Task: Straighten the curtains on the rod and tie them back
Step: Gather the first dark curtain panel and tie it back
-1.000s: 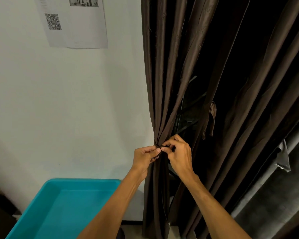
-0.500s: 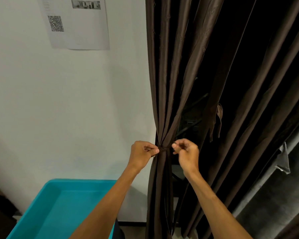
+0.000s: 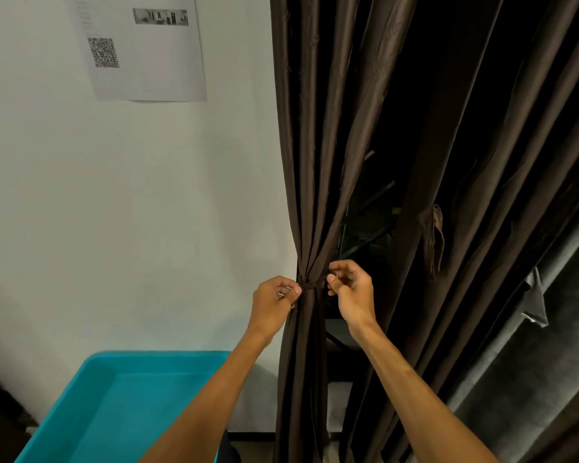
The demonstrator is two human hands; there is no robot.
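Curtain [image 3: 318,145] fabric, dark brown with a slight sheen, hangs just to the right of a white wall [image 3: 131,212]. It is drawn in to a narrow waist a little below the middle of the view. A thin tie [image 3: 311,283] of the same brown goes round that waist. The pleats fan out above it and fall straight and close together below it.

The left hand [image 3: 274,301] is at the left side of the bundle, touching it. Its fingers [image 3: 287,290] are clenched, and thumb and forefinger pinch the tie's left end right against the cloth. The right hand [image 3: 352,292] is at the other side with its fingers [image 3: 344,271] curled in. Its thumb and forefinger are closed on the tie's right end (the very tip of that end is too small and dark to make out). The left forearm [image 3: 214,396] and the right forearm [image 3: 415,389] come up from the bottom edge, one on each side of the gathered curtain.

Right of the hands a second curtain panel [image 3: 488,182] hangs in loose diagonal folds. A short strip [image 3: 436,240] of the same fabric dangles from its near edge. In the dark gap between the two panels some thin bars [image 3: 368,198] show dimly.

On the wall, upper left, a sheet of paper [image 3: 161,75] carries a QR code [image 3: 103,52] and a small photo [image 3: 160,17]. A teal tub [image 3: 147,357] stands against the wall at lower left, beside the left forearm.
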